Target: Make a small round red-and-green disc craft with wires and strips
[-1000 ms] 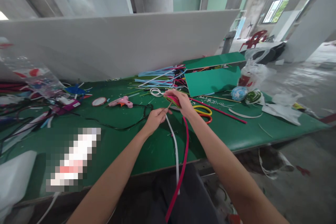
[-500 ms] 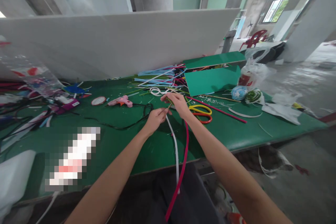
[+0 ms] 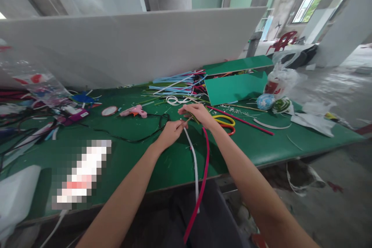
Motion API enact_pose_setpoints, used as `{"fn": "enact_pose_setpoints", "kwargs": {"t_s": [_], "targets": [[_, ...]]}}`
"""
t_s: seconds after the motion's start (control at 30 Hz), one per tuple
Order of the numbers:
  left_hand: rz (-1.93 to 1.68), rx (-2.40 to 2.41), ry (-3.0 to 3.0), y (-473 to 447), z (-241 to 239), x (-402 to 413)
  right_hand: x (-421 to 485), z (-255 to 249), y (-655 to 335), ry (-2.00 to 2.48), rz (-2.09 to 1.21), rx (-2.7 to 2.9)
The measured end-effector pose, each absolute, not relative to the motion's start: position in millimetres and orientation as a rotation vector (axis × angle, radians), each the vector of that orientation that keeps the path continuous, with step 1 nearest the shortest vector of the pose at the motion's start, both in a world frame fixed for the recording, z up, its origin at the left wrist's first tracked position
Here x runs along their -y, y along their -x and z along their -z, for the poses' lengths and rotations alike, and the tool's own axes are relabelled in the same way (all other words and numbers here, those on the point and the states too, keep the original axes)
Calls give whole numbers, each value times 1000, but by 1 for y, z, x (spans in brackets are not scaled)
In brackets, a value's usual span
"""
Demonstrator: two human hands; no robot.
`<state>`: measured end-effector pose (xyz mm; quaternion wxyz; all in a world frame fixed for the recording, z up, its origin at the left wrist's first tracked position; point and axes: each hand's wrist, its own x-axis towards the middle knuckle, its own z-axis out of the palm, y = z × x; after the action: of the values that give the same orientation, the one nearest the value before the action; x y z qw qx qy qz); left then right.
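My left hand [image 3: 171,132] is closed in a pinch at the upper end of a long white pipe cleaner [image 3: 194,162], which hangs over the table's front edge. Close beside it, my right hand [image 3: 199,114] has its fingers curled round a thin green strip [image 3: 195,120]. A thin stick-like piece shows between the fingertips of both hands; its far parts are hidden. From beneath the right hand a red pipe cleaner [image 3: 207,159] curves down toward my lap, its upper end covered. Scissors with yellow and orange handles [image 3: 228,121] lie just right of the right wrist.
Behind my hands lies a bundle of blue, green and red pipe cleaners [image 3: 174,85] beside green boards [image 3: 235,87]. A pink glue gun [image 3: 135,111] with a black cord rests to the left. A plastic bag [image 3: 280,81] and yarn-like balls [image 3: 265,101] stand at right.
The right hand has shifted slightly right, opening a small gap from the left hand and baring more of the green strip. The left hand has barely moved.
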<state>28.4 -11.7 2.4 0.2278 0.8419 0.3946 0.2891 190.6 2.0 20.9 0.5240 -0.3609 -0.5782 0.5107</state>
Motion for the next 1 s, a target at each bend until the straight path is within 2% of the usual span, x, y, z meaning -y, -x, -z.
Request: {"fn": "enact_pose_setpoints", "kwargs": {"t_s": [0.37, 0.47, 0.7, 1.0], "targets": [[-864, -1104, -2196, -33, -5, 16, 2, -19, -181, 826, -977, 1426], [-884, -1093, -2197, -33, -3, 14, 0, -18, -183, 805, -1040, 1393], [-858, -1065, -2390, -29, 1, 10, -9, -16, -192, 815, -1452, 1144], [-880, -1092, -2389, -29, 4, 11, -2, -16, -181, 846, -1299, 1200]]}}
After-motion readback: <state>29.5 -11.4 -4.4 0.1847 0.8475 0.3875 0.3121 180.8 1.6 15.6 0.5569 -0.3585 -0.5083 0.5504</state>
